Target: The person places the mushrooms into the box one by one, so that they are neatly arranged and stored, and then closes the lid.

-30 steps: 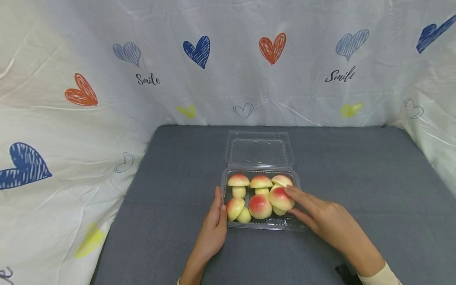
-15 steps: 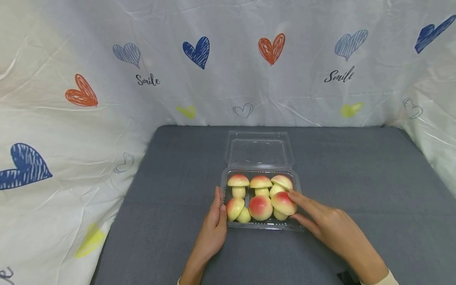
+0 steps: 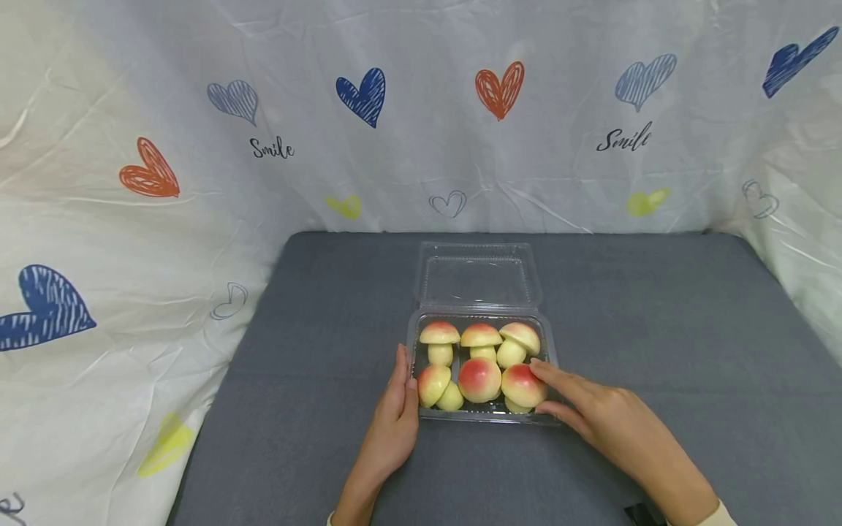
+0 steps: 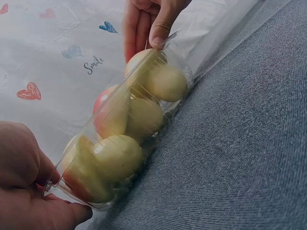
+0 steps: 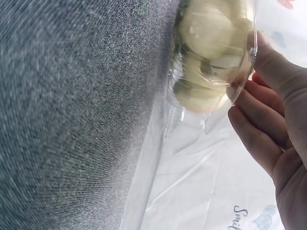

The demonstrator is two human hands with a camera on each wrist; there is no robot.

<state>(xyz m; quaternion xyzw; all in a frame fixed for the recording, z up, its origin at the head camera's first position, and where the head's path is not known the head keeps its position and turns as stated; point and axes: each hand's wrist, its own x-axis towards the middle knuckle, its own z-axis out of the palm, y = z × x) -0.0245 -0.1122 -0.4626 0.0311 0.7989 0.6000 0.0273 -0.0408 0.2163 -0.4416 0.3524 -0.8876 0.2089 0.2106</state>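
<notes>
A clear plastic clamshell box (image 3: 487, 418) lies on the grey cloth with its lid (image 3: 480, 274) folded back, away from the person. Inside sit several yellow toy mushrooms with reddish caps, in two rows. My left hand (image 3: 392, 424) holds the box's left side, thumb near the rim; the left wrist view shows its fingers (image 4: 72, 213) at the box corner. With thumb and index finger, my right hand (image 3: 612, 424) holds the front-right toy mushroom (image 3: 523, 386), which is inside the box. Beside it are the front-middle mushroom (image 3: 479, 380) and the back-right mushroom (image 3: 520, 343).
Grey cloth (image 3: 329, 314) covers the table around the box. A white curtain (image 3: 408, 161) printed with hearts hangs behind and along the sides. A small black object (image 3: 641, 513) shows beside the right sleeve at the bottom edge.
My right hand has lowered the toy mushroom toward the person and slightly right, into the front-right place; the back-right mushroom is now more exposed. My left hand has stayed on the box.
</notes>
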